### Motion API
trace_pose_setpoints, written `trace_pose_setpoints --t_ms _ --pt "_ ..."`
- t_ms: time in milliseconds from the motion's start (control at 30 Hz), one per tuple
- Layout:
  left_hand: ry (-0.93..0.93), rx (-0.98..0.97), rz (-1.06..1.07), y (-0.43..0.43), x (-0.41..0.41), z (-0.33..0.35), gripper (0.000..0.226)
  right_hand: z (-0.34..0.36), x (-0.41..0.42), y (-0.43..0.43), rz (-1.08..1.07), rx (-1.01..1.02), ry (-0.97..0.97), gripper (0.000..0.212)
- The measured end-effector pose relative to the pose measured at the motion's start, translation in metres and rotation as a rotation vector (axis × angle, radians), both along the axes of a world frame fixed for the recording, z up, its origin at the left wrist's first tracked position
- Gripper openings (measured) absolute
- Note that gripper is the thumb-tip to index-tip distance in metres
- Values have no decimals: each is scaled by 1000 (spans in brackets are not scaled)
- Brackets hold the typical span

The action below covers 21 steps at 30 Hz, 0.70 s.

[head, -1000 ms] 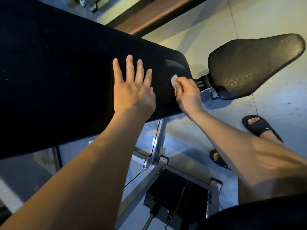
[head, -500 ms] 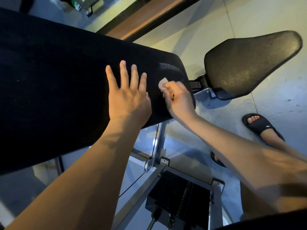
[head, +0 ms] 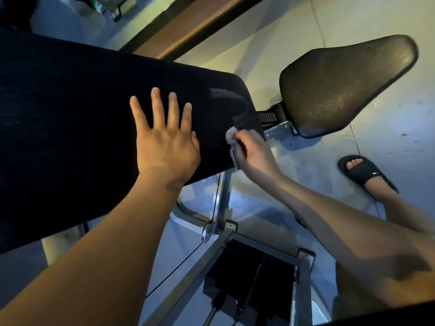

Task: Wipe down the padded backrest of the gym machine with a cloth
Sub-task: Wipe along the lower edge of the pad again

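Observation:
The long black padded backrest (head: 70, 128) fills the left half of the view. My left hand (head: 164, 142) lies flat on it, fingers spread, holding nothing. My right hand (head: 254, 152) is closed around a small pale cloth (head: 231, 135) and presses it against the backrest's lower right end. A curved damp streak (head: 226, 97) shows on the padding just above the cloth.
The black seat pad (head: 341, 85) sits to the right, joined by a bracket (head: 273, 117). Below are the grey steel frame (head: 221, 208), a cable and the dark weight stack (head: 249, 278). My foot in a black slide sandal (head: 362, 172) stands on the concrete floor.
My right hand with the cloth has slid down along the backrest's end toward its lower edge, leaving a wet arc. My left hand stays flat on the pad.

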<state>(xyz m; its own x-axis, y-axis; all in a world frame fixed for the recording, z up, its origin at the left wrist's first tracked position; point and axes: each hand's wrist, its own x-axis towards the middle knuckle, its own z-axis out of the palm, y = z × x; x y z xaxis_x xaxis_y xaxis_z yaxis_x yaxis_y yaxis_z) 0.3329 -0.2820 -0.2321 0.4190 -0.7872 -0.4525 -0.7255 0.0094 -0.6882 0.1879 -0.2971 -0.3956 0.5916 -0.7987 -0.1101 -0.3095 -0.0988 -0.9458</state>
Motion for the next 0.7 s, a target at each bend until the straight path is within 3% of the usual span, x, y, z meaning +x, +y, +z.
trace_pose_setpoints --t_ms 133,300,367,467,600,700 --pt "-5 3 15 -2 -2 -5 66 -46 -11 -15 -137 150 143 18" --pt "-8 -12 31 -4 -3 -11 66 -1 -6 9 82 -26 -51 7" --pt "-16 -10 33 -4 -3 -12 67 -14 -4 -4 115 -82 -23 7" --pt "-29 2 38 -5 -3 -14 68 -44 2 -31 52 16 103 10" --pt "-23 11 61 -10 -6 -10 68 -49 2 -53 182 85 177 16" --pt "-11 38 78 -13 -8 -6 69 -38 -8 -62 186 70 191 7"
